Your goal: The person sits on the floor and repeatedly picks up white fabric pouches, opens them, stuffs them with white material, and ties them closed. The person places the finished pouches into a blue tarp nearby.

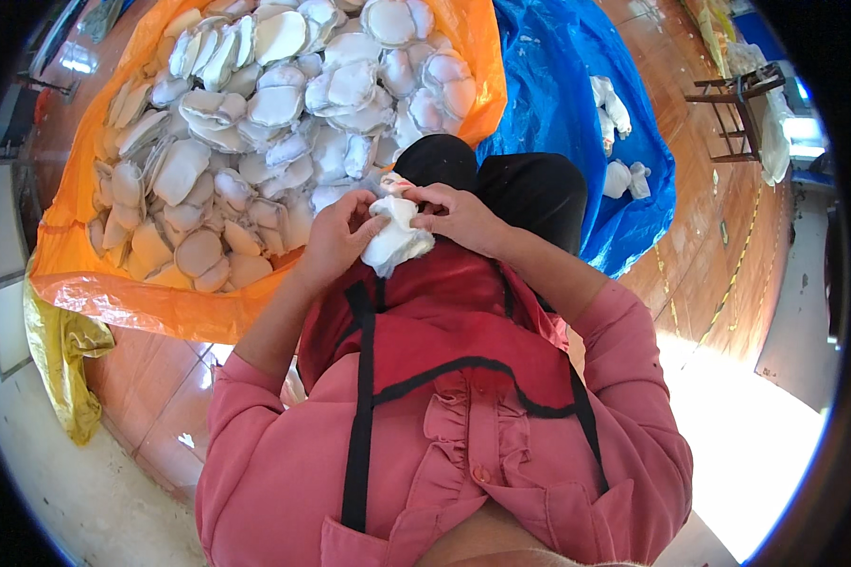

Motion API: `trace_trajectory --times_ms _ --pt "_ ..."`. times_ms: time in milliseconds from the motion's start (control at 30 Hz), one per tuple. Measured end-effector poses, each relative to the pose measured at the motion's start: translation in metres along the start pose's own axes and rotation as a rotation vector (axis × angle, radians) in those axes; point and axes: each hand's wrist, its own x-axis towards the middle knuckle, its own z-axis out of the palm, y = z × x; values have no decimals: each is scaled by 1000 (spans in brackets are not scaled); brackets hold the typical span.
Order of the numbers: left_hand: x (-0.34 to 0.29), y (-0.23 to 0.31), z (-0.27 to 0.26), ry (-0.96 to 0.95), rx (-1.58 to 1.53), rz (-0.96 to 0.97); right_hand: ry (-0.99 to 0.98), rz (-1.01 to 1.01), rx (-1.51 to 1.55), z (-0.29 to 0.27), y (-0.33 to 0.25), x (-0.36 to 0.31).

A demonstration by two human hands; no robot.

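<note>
Over my lap, a soft white fabric piece (399, 234) is bunched up between my two hands, with a small red-marked end at its top. Its exact kind I cannot make out. My left hand (336, 236) pinches its left side between thumb and fingers. From the right, my right hand (459, 219) grips its upper part, thumb and forefinger pressed close together. A large heap of flat, rounded white pads (279, 104) lies just beyond my hands, several of them in stacks.
An orange plastic sheet (85, 298) surrounds the pads. Beside it, a blue plastic sheet (548, 113) carries several white bundles (613, 113). A wooden stool (733, 113) stands on the tiled floor at far right; a yellow bag (66, 364) lies at left.
</note>
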Motion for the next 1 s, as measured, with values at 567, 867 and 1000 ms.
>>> trace_trajectory --times_ms 567,867,1000 --pt "-3 3 -3 -23 138 -77 -59 -11 -375 13 -8 18" --pt "-23 -2 0 50 -93 -50 -151 56 107 4 2 19" --pt "-26 -7 2 45 -323 -65 -113 81 482 3 6 6"
